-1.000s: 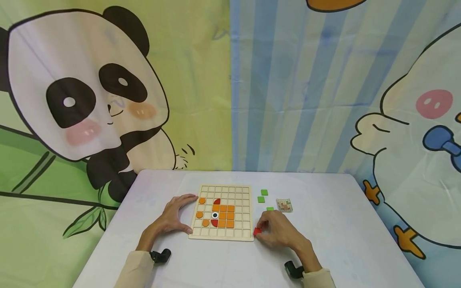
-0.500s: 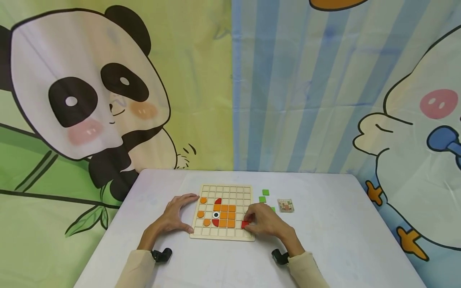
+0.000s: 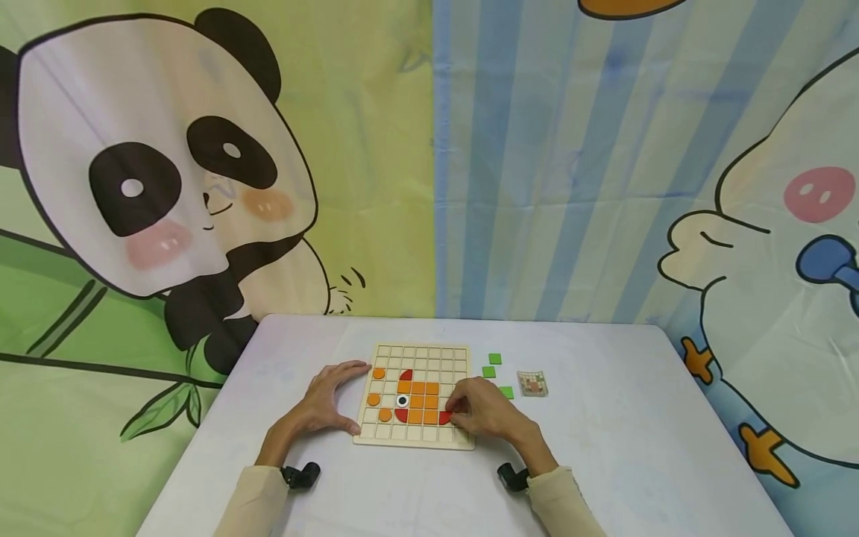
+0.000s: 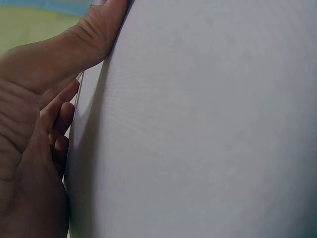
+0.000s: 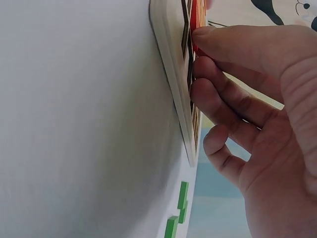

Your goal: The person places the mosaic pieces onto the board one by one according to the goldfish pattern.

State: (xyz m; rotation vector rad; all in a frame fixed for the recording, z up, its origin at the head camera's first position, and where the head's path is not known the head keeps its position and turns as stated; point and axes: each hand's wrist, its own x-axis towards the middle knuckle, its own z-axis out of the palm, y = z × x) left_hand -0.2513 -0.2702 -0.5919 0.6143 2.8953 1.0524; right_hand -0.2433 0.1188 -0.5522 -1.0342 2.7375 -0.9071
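Note:
A pale wooden grid board (image 3: 419, 358) lies on the table. My left hand (image 3: 321, 403) touches its left edge, thumb and fingers spread apart. My right hand (image 3: 491, 410) is over the board's lower right part and pinches a small red tile (image 3: 444, 418), which sits just right of a block of orange square tiles (image 3: 423, 403). Fingers partly cover that red tile. In the right wrist view, the thumb presses the red tile (image 5: 194, 20). Two red quarter-round tiles (image 3: 406, 375), a white tile with a black eye dot (image 3: 403, 401) and orange round tiles (image 3: 385, 415) are also on the board.
Three green square tiles (image 3: 495, 359) lie on the table right of the board. Beside them is a small pattern card (image 3: 533, 383). The white table (image 3: 604, 432) ends at a printed cloth backdrop with a panda (image 3: 268, 276).
My right hand has moved left with the red tile, from beside the board's right edge to the cell by the orange block. The left hand stays at the board's left edge.

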